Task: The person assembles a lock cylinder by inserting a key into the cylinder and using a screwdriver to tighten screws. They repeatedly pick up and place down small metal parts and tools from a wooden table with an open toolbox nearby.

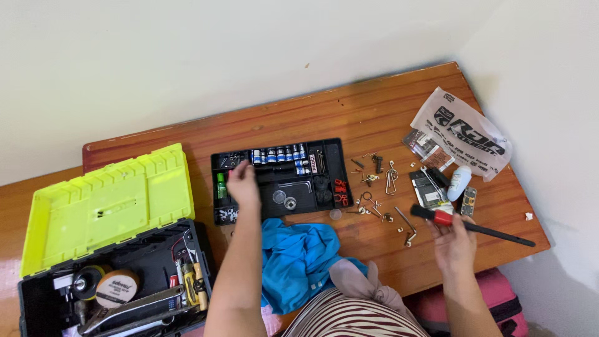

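My left hand (242, 184) reaches into the left part of a black organiser tray (340, 163), fingers curled over a small compartment next to a green item (221, 185). Whether it grips anything is hidden. My right hand (454, 242) holds a long black tool with a red collar (443, 217), lying crosswise with its tip pointing right over the table's near edge. The tray holds a row of small blue-and-white batteries (279, 154), round discs and red pieces (340, 186).
An open toolbox (153, 253) with a yellow-green lid (106, 206) stands at left, full of tools and tape rolls. Loose hooks and screws (374, 187), a plastic bag (465, 134) and a white bottle (459, 181) lie at right. A blue cloth (296, 262) hangs over the wooden table's (374, 112) near edge.
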